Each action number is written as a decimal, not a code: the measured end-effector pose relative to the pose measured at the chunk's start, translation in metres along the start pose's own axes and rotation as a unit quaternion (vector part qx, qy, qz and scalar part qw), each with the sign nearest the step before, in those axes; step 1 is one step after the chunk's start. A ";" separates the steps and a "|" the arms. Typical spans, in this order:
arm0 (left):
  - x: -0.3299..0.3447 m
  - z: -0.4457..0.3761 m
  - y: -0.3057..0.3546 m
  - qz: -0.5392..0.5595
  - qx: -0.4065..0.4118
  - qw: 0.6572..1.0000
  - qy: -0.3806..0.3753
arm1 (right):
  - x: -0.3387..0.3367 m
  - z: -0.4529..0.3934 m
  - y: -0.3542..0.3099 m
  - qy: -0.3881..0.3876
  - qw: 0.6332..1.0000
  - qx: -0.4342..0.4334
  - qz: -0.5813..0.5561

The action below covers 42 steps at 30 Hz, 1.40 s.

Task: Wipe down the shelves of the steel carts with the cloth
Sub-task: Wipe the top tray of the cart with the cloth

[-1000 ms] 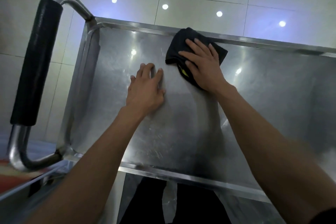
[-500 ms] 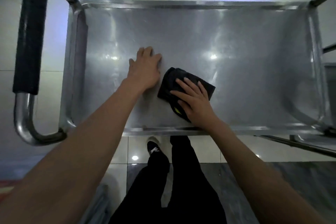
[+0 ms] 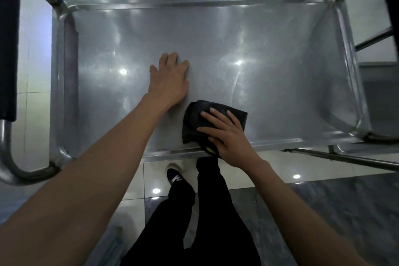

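- The right hand [image 3: 228, 136] presses flat, fingers spread, on the folded dark cloth [image 3: 194, 123] at the shelf's [image 3: 269, 34] lower-centre edge.
- The left hand [image 3: 169, 80] rests open mid-frame, bracing the cart.
- Best keep even pressure, overlap strokes and cover corners.

The only mark I can make out is a white logo, shaped like an N or a W, on the top of the dark shoe [image 3: 175, 176] on the floor tiles below the cart's near rim, too small and blurred to read with any certainty.
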<state>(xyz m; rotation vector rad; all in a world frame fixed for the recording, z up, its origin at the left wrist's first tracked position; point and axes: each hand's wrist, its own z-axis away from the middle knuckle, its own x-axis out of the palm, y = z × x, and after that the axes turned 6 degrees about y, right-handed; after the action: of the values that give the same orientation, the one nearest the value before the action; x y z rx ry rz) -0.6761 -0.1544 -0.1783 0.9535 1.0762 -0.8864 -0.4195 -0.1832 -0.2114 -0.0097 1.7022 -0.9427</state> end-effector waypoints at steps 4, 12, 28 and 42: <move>-0.007 -0.029 0.003 -0.009 -0.003 1.000 0.002 | -0.017 -0.038 0.030 0.030 0.999 0.020 -0.001; -0.006 -0.073 0.020 0.030 -0.060 0.997 0.041 | -0.063 -0.172 0.102 0.029 0.998 0.058 0.000; 0.001 -0.075 0.030 0.061 -0.106 0.992 0.040 | -0.080 -0.260 0.147 0.035 0.998 0.012 0.049; 0.025 0.001 0.067 -0.004 -0.048 0.999 -0.013 | -0.058 -0.035 0.076 0.018 0.999 0.024 0.019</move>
<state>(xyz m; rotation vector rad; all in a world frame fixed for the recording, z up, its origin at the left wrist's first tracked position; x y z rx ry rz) -0.6078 -0.1359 -0.1900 0.8552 1.0911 -0.8441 -0.3934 -0.0848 -0.2070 0.0720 1.7071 -0.9601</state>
